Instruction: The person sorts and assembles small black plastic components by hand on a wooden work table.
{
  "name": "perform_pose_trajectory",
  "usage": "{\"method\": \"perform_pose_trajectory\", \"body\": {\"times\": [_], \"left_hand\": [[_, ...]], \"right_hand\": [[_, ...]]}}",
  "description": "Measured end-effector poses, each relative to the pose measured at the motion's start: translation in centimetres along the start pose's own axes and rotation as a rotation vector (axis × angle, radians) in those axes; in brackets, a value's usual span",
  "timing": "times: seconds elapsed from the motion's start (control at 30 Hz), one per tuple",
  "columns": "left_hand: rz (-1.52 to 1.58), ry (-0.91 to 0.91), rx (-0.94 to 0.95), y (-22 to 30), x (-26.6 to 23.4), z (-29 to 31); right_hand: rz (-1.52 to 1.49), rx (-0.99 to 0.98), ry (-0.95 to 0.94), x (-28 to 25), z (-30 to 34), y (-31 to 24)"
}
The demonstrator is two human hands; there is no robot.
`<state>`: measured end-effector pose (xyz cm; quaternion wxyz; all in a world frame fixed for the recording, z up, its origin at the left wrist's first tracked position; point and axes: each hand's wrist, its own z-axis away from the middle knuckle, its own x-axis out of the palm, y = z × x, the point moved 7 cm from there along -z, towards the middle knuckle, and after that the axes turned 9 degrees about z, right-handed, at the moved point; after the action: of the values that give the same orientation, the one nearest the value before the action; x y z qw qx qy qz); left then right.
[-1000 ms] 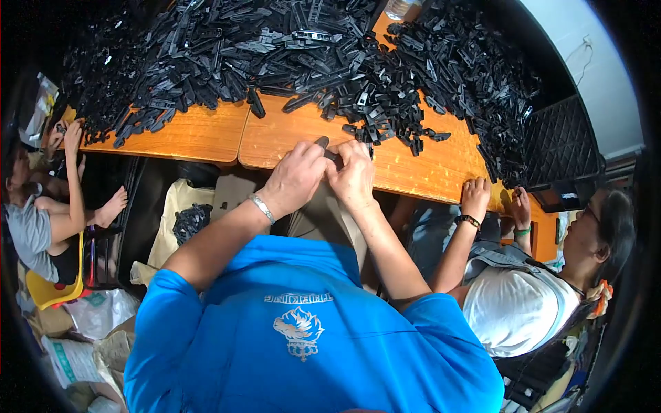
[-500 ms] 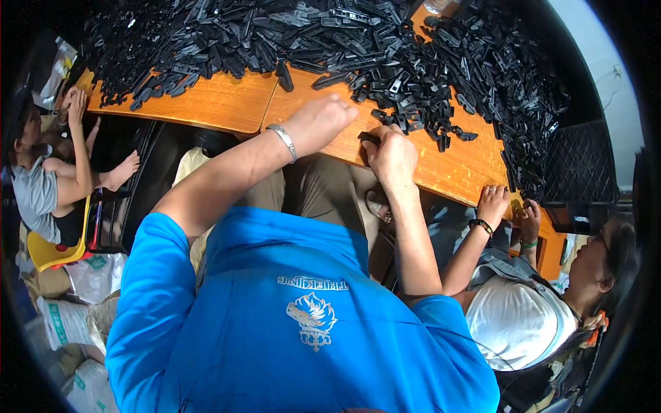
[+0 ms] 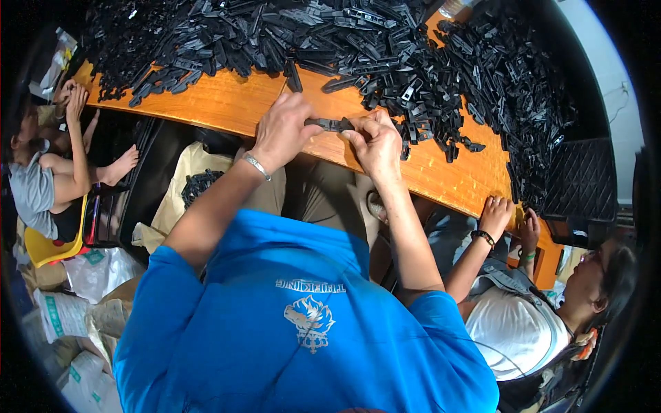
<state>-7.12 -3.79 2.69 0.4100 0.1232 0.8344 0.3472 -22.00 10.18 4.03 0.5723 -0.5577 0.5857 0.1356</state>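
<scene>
At a wooden worktable (image 3: 196, 104), a worker in a blue short-sleeved shirt (image 3: 234, 344) grasps a slim black plastic part (image 3: 329, 125) between both bare hands, just above the tabletop near its front edge. The left hand (image 3: 284, 129), with a silver-coloured bracelet (image 3: 257, 166) at the wrist, pinches the part's left end; the right hand (image 3: 379, 143) grips the other end between thumb and fingers. From the hands, a heap of black plastic parts (image 3: 275, 34) spreads at 12 o'clock, a single loose part (image 3: 294, 77) lies at 11, and a second heap (image 3: 506, 82) rises at 2. A black lattice-sided crate (image 3: 580, 180) stands at 3 o'clock, a co-worker in a white shirt (image 3: 516, 330) sits at 4, and an open cream sack (image 3: 180, 172) holding dark pieces rests at 8.
</scene>
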Motion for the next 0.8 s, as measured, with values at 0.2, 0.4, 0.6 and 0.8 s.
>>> {"method": "perform_pose_trajectory", "body": {"times": [0.2, 0.4, 0.6, 0.8], "left_hand": [[0.053, -0.015, -0.026, -0.3, 0.1, -0.2], [0.060, -0.018, -0.029, -0.4, 0.7, -0.6], [0.054, 0.040, 0.022, 0.1, -0.1, -1.0], [-0.128, -0.415, -0.271, -3.6, -10.3, 4.8]], "right_hand": [[0.139, -0.139, -0.138, -0.6, -1.5, -1.3], [0.233, -0.202, -0.126, -0.3, -2.2, -1.5], [0.257, -0.445, -0.159, 2.4, -4.4, -2.7], [-0.003, -0.321, -0.135, 2.5, -1.4, -4.0]]}}
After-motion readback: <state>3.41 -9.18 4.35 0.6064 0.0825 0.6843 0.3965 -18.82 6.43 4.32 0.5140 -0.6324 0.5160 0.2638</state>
